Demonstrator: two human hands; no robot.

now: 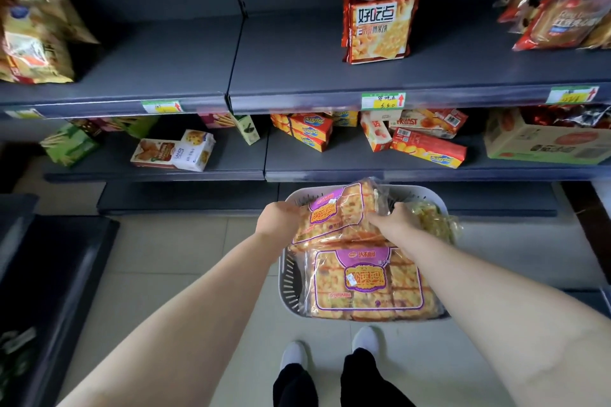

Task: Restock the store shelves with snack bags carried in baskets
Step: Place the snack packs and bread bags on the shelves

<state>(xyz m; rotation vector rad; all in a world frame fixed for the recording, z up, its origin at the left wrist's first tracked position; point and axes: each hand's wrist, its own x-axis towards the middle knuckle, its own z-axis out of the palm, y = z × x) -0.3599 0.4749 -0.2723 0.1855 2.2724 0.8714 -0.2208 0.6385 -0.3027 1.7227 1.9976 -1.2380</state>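
A pale slotted basket [288, 287] sits on the tiled floor in front of the dark shelves. Inside lie orange-and-purple snack bags; one [367, 284] lies flat at the near end. Another orange-and-purple snack bag [340, 215] is tilted up at the far end. My left hand [277, 219] grips its left edge and my right hand [395, 220] grips its right edge. A clear bag of pale yellow snacks [429, 221] rests at the basket's far right, partly hidden by my right hand.
The upper shelf [198, 53] holds a row of red cracker bags [378, 26], yellow bags [33, 26] at left and red bags [562, 10] at right. The lower shelf carries boxed biscuits [426, 142]. A dark bin [49, 291] stands at my left. My feet are just behind the basket.
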